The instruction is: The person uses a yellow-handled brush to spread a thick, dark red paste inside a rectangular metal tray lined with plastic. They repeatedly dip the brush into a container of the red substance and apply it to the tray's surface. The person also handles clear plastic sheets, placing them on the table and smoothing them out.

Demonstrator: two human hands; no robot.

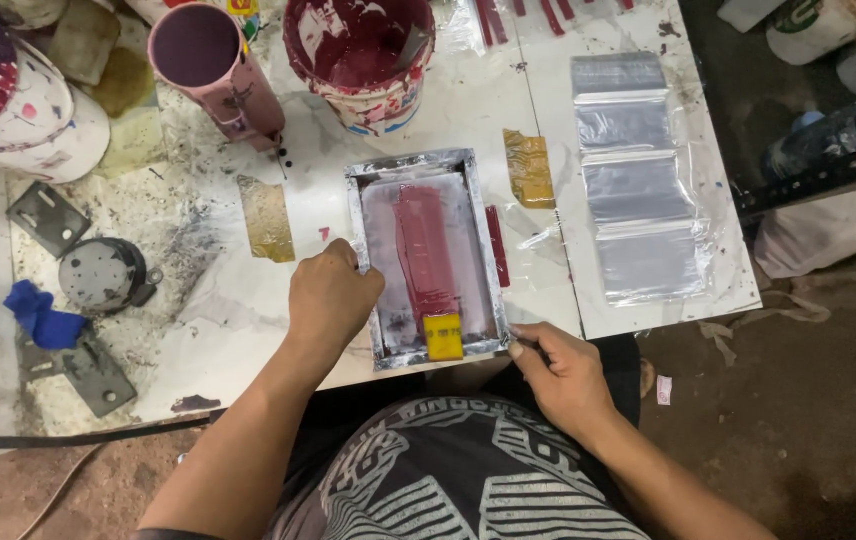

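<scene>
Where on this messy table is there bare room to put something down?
Bare tabletop lies left of the left hand, between the screen frame and the round grey can. A narrow strip also runs between the frame and the clear plastic bags. The far edge is crowded by the paint bucket and pink cup.

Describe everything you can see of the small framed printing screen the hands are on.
The printing screen is a small rectangle with a silvery, paint-smeared frame, lying flat on the white table. A dark red ink streak runs down its pale mesh to a small yellow squeegee at the near end. The left hand presses its left edge; the right hand touches its near right corner.
</scene>
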